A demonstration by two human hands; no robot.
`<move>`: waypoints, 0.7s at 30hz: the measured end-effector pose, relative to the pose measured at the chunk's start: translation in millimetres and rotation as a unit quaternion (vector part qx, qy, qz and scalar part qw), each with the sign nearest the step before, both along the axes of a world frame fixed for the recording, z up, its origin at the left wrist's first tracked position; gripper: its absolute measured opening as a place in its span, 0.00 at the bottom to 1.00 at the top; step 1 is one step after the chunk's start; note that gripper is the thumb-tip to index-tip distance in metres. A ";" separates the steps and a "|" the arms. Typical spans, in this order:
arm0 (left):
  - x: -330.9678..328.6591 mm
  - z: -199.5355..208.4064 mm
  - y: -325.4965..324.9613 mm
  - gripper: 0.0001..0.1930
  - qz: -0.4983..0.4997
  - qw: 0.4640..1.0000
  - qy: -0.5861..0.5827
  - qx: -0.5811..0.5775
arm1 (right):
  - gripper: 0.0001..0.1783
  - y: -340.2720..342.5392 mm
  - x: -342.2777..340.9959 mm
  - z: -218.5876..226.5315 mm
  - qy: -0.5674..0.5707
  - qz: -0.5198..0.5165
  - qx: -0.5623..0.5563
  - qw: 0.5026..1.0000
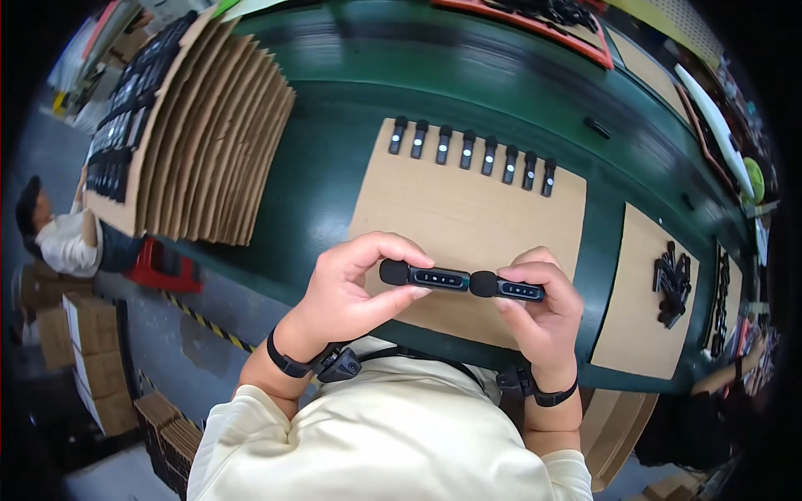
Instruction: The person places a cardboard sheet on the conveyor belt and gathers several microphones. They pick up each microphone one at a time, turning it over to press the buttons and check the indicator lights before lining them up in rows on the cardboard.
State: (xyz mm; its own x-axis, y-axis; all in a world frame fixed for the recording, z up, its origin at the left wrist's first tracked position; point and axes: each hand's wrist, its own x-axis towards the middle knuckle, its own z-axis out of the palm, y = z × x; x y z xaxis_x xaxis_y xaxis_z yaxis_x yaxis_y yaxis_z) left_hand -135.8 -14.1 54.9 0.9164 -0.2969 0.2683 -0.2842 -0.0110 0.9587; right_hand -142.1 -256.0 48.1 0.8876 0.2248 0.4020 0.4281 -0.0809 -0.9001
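Note:
My left hand [359,280] pinches a small black wireless microphone [441,279] with a round foam windscreen, between thumb and forefinger. A second microphone [520,290] of the same kind is gripped by my right hand [547,313], its foam end close against the first one's tail. Both lie sideways, end to end, with marked faces up. Under them is a flat cardboard sheet [468,204]. Along its far edge stands a row of several like microphones [466,150], each with a pale round spot.
Tall stacked cardboard trays [217,138] rise at the left of the green table [322,142]. To the right, another cardboard sheet [626,309] bears a heap of black microphones [672,284]. An orange-rimmed tray [576,37] lies at the back. One person [71,238] is at far left.

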 end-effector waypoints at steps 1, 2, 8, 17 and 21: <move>4.7 -0.9 -0.4 0.14 -0.012 1.000 0.000 0.000 | 0.14 -0.4 1.5 -0.2 0.007 -0.005 0.005 1.000; 8.4 -2.6 -1.1 0.14 -0.023 1.000 0.000 0.000 | 0.15 -0.9 2.4 -0.9 0.014 -0.009 0.010 1.000; 41.7 -13.1 -1.5 0.14 -0.049 0.998 -0.011 -0.021 | 0.15 0.0 21.1 -2.2 0.020 -0.034 -0.027 0.999; 70.5 -23.9 0.4 0.15 -0.050 0.998 -0.026 -0.022 | 0.15 7.0 46.6 -16.5 0.013 -0.049 -0.052 0.997; 71.0 -29.7 0.7 0.16 -0.026 0.999 -0.029 -0.015 | 0.14 12.4 52.1 -20.9 0.022 -0.032 -0.046 0.998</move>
State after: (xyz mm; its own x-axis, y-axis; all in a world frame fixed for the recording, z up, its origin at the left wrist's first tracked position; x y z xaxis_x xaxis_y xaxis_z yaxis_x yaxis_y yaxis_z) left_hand -64.8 -13.4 25.2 0.8825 -0.3344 0.3306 -0.3390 0.0346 0.9401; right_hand -89.9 -243.6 27.2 0.9175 0.2013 0.3430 0.3802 -0.1907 -0.9050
